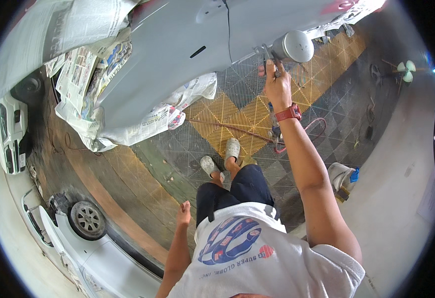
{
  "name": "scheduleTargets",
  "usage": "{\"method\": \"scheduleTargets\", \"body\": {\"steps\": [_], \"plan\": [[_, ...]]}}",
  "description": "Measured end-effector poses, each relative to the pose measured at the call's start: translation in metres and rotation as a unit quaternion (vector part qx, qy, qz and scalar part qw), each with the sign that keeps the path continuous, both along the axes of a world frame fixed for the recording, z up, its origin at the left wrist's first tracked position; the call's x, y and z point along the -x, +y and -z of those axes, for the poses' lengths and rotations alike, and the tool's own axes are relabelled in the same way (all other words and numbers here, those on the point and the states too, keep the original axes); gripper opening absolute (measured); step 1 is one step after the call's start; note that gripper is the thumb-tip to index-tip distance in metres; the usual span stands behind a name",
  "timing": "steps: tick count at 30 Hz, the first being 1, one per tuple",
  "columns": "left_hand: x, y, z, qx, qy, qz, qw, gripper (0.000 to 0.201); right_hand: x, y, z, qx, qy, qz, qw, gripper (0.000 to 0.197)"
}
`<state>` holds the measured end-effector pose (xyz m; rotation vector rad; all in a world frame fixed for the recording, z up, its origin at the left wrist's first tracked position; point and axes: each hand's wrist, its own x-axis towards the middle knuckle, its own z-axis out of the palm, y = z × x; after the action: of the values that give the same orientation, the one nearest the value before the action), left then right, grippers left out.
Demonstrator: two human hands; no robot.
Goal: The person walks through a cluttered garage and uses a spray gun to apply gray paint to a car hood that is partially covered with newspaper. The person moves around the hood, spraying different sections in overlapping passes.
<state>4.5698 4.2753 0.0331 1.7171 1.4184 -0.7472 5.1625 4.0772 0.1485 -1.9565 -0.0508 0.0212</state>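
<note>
My right hand [278, 84], with a red watch on the wrist, is raised at the end of an outstretched arm. Its fingers wrap round the handle of a spray gun [265, 52]. A silver paint cup [297, 46] tops the gun, which is held close to the lower edge of a grey car body panel [177, 54]. Newspaper masking [143, 126] wraps the panel's underside and left end. By my left thigh hangs my left hand [184, 213], loosely closed, with nothing visible in it.
A reddish hose [232, 130] crosses the yellow and grey grid floor [247, 107] beneath my right arm. On the right are a bucket [340, 175] and a fan [406, 71]. A white vehicle [10, 129] and a pale car [108, 258] stand on the left.
</note>
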Motion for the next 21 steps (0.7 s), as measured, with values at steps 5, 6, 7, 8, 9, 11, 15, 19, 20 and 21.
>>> {"method": "scheduleTargets", "body": {"steps": [5,6,7,8,9,11,15,19,20,21], "plan": [[0.064,-0.002,0.037,0.008,-0.057,-0.057,0.997,0.076,0.042,0.037,-0.013,-0.024,0.051,-0.108,0.993,0.060],[0.075,-0.007,0.040,0.007,-0.044,-0.065,0.997,0.076,0.058,0.050,-0.008,-0.020,0.067,-0.145,0.987,0.063],[0.063,-0.007,0.037,0.007,-0.067,-0.062,0.996,0.075,0.070,0.051,-0.011,-0.013,0.075,-0.164,0.984,0.065],[0.048,-0.004,0.029,0.006,-0.088,-0.061,0.994,0.075,0.084,0.057,-0.016,-0.019,0.083,-0.176,0.981,0.068],[0.035,-0.002,0.018,0.003,-0.108,-0.061,0.992,0.074,0.100,0.065,-0.021,-0.027,0.092,-0.190,0.977,0.071],[0.004,-0.002,-0.008,0.006,-0.096,-0.092,0.991,0.070,0.117,0.080,-0.036,-0.053,0.131,-0.223,0.964,0.076],[0.010,-0.004,-0.009,-0.007,-0.136,-0.147,0.980,0.066,0.120,0.092,-0.069,-0.099,0.197,-0.260,0.940,0.074],[0.032,0.002,0.024,0.010,-0.172,-0.136,0.976,0.073,0.074,0.079,-0.050,-0.091,0.139,-0.171,0.971,0.055],[0.036,0.001,0.022,0.015,-0.174,-0.141,0.975,0.072,0.062,0.073,-0.057,-0.069,0.136,-0.161,0.975,0.053],[0.039,-0.001,0.021,0.019,-0.175,-0.147,0.973,0.071,0.049,0.065,-0.066,-0.048,0.134,-0.151,0.978,0.051]]}}
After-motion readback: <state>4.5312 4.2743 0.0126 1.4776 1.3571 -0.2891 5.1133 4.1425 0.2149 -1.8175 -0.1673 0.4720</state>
